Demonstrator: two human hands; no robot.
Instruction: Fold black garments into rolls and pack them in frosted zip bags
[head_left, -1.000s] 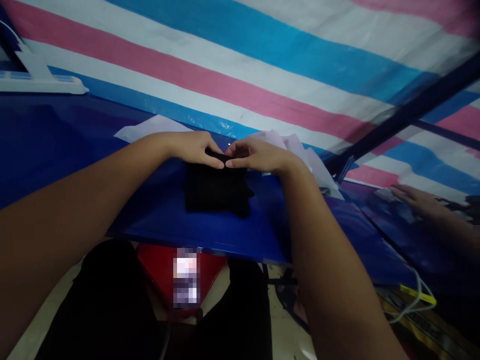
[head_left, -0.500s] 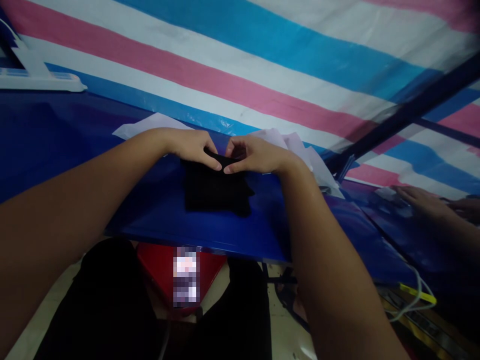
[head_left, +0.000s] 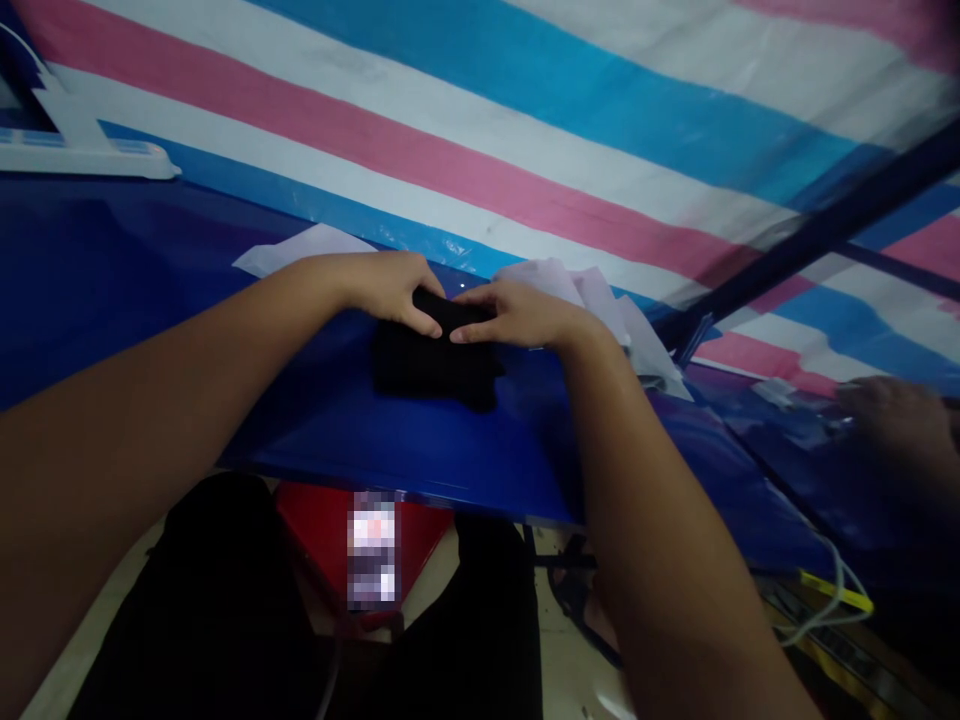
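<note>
A folded black cloth point(head_left: 435, 370), its exact kind too dark to make out, lies on the blue table point(head_left: 315, 420) in front of me. My left hand point(head_left: 394, 285) grips its far edge from the left, thumb on top and fingers curled behind. From the right, my right hand point(head_left: 514, 315) holds the same edge, its thumb pointing at the left thumb with a small gap between them. Behind the cloth, some of my fingers are hidden. Thin white bags or sheets lie beyond my hands, one at the left point(head_left: 304, 248) and several at the right point(head_left: 570, 285).
A white stand-like device point(head_left: 97, 155) sits at the far left. Striped plastic sheeting point(head_left: 420, 130) hangs behind the table. At right, a co-worker's blurred hand point(head_left: 900, 410) is over the neighbouring table. A red stool point(head_left: 315, 515) with a pixelated patch stands below the table edge.
The far edge of the black cloth has rolled or folded over toward me, and its near edge has drawn back slightly. My right fingers have lowered onto it. The co-worker's hand has moved right.
</note>
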